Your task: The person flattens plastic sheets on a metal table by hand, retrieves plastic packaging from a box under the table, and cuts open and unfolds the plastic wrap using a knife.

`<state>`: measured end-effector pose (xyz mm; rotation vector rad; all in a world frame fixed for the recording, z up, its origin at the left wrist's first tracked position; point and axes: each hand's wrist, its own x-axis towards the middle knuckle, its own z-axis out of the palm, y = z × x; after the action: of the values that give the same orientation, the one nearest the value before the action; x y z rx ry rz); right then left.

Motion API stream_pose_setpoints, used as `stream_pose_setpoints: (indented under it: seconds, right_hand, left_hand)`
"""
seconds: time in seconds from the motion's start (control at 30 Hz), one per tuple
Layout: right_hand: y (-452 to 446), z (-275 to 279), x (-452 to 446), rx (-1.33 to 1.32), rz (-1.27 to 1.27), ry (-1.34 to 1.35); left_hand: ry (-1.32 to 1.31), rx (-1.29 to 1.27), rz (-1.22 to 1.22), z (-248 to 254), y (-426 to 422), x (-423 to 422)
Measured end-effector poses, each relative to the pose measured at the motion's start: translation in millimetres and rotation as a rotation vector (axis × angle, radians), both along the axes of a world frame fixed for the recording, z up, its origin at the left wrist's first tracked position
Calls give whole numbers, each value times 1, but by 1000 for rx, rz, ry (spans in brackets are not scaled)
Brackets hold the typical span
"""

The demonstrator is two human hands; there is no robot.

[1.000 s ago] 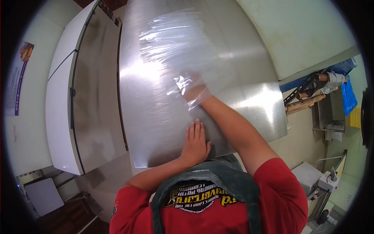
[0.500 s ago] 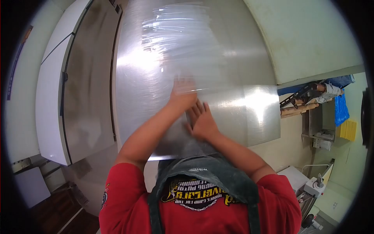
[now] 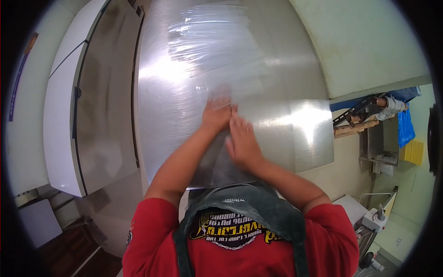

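Clear plastic sheets or bags [image 3: 212, 34] lie in an overlapping, fanned spread on the steel table [image 3: 161, 111]. My left hand [image 3: 217, 113] rests palm down at the near end of this plastic. Its fingers point away from me and look faint, apparently with clear film over them; whether they pinch a sheet I cannot make out. Close against it on the right is my right hand [image 3: 244, 141], fingers stretched forward and fingertips by the left hand's edge, with nothing visible in it.
A white and steel cabinet [image 3: 104, 101] stands along the left side. To the right, a pale wall panel [image 3: 369, 41] borders the table. Beyond it are a rack with rolls [image 3: 364, 122], a blue plastic bag [image 3: 405, 129] and a white machine [image 3: 376, 219].
My right hand has slid slightly forward, its fingers now closer together beside the left hand. The left hand has barely shifted, while its forearm has moved a little to the right.
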<state>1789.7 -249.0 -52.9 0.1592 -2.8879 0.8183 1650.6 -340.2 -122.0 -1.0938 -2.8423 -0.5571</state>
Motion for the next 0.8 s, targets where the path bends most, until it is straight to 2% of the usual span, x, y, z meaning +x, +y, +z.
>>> stream_pose_setpoints:
  seconds: [0.07, 0.13, 0.2, 0.27, 0.33, 0.43, 0.5, 0.53, 0.6, 0.67, 0.73, 0.77, 0.8]
  right_hand:
    - [-16, -24, 45, 67, 74, -18]
    - [-18, -29, 47, 126, 140, -32]
    - [-8, -27, 10, 195, 164, -114]
    - [12, -50, -40, 301, 195, -70]
    - [24, -60, -90, 216, 100, 82]
    - [37, -34, -147, 164, 77, -50]
    - [40, -18, -169, 21, 64, -542]
    - [39, -19, -162, 23, 63, -540]
    - [36, -21, -123, 134, 14, 3]
    - [23, -9, -66, 171, -13, 30]
    - [-3, -22, 1, 131, -42, 5]
    - [-11, -23, 20, 137, -34, -2]
    - [-17, -23, 35, 144, 34, -28]
  left_hand:
    - [1, -40, -6, 8, 9, -24]
    - [6, -88, -22, 21, 9, -23]
    - [124, -116, -64, 37, 0, 3]
    - [-212, 125, 26, 64, -19, 46]
    - [-144, 213, 119, 61, -31, 108]
    - [-246, 55, 32, 53, -38, 165]
    - [-220, 8, 13, 50, -33, 148]
    - [-189, -33, -10, 47, -28, 129]
    - [-112, -91, -16, 29, -18, 78]
    - [33, -59, -11, 13, -8, 21]
    - [-259, -85, 78, 22, 8, -21]
    - [-267, -78, 84, 39, 13, -35]
    - [-342, -350, -29, 62, 17, -48]
